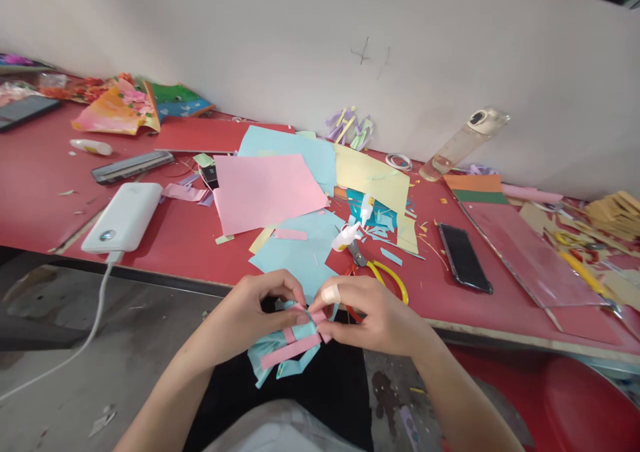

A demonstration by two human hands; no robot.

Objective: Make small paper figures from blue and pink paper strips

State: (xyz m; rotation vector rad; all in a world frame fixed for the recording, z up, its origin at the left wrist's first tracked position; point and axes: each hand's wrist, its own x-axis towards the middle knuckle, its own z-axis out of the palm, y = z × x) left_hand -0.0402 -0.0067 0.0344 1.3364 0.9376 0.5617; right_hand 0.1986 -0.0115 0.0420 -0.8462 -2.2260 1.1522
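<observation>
A small craft of folded light-blue and pink paper strips [291, 351] is held over my lap, just off the table's front edge. My left hand [267, 309] pinches its upper left part between thumb and fingers. From the other side my right hand [367, 312], with a plaster on one finger, pinches a pink strip at the upper right corner. The fingertips of both hands nearly meet. Loose paper ends hang below. Light-blue paper [300, 245] lies just beyond the hands, beside scissors with yellow handles [395, 275] and white glue bottles [346, 237].
The red table [200, 245] holds a pink sheet [267, 192], a yellow sheet [373, 172] and many paper scraps. To the left is a white power bank [124, 217] with a cable hanging down. A phone [464, 257] and a leaning clear bottle [465, 144] are at right.
</observation>
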